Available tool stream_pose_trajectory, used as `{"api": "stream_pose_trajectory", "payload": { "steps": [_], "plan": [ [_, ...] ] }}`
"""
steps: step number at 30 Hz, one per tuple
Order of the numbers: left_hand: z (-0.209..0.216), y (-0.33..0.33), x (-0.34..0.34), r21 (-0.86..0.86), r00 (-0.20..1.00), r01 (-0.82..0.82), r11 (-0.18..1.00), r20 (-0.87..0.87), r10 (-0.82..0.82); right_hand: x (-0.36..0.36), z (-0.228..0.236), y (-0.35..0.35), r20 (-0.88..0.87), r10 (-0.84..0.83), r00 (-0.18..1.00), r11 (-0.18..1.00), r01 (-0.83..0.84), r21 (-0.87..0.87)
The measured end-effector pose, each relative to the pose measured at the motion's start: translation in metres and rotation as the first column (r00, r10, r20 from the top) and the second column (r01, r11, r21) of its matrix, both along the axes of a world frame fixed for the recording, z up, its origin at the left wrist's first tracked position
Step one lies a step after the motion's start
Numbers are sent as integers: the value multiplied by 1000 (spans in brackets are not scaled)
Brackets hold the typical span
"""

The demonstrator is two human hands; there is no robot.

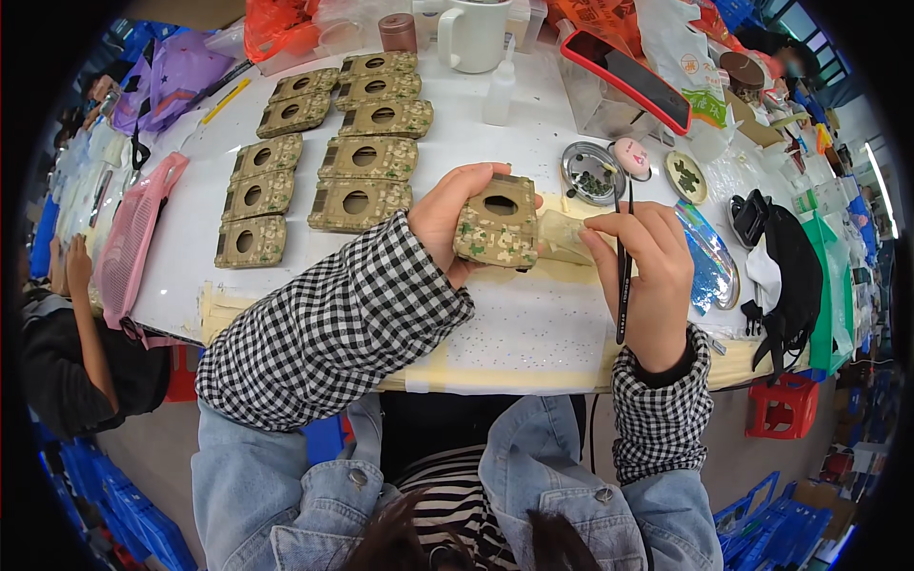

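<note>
My left hand [447, 221] is wrapped around a camouflage-painted model tank hull [497, 238] with an oval hole in its top. A pair of black tweezers [624, 285] sits upright in my right hand [647, 252], tips pointing away from me. Thumb and forefinger of that hand meet at a pale, crumpled piece [564, 234] beside the hull; whether they grip it I cannot tell. Just beyond the right hand is a round clear dish [583, 198] with small dark green parts. More hulls of the same kind [360, 203] stand in rows on the left.
A white mug [476, 36], a dropper bottle [499, 90] and a red-cased phone [626, 81] on a clear box line the back. To the right lie a bag of blue bits [706, 257] and a black strapped item [795, 266]. A pink mesh basket [138, 238] stands left, near another person's arm.
</note>
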State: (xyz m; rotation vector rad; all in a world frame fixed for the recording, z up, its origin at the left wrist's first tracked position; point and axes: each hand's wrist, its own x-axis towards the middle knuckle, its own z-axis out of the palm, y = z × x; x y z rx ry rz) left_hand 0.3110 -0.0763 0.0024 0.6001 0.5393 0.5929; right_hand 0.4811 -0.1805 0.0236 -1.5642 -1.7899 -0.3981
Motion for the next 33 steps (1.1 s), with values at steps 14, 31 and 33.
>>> {"api": "stream_pose_trajectory", "payload": {
  "steps": [14,31,33],
  "plan": [
    [1,0,1,-17,1000,-17,1000,-9,16,1,3,-3,-147,-45,988,996,56,73],
    [6,-3,0,-35,999,51,998,-11,-52,-27,16,-6,-698,271,663,951,-296,88],
    [5,-2,-1,-25,997,80,996,4,-80,-36,13,-1,-809,314,498,923,-358,138]
  ]
}}
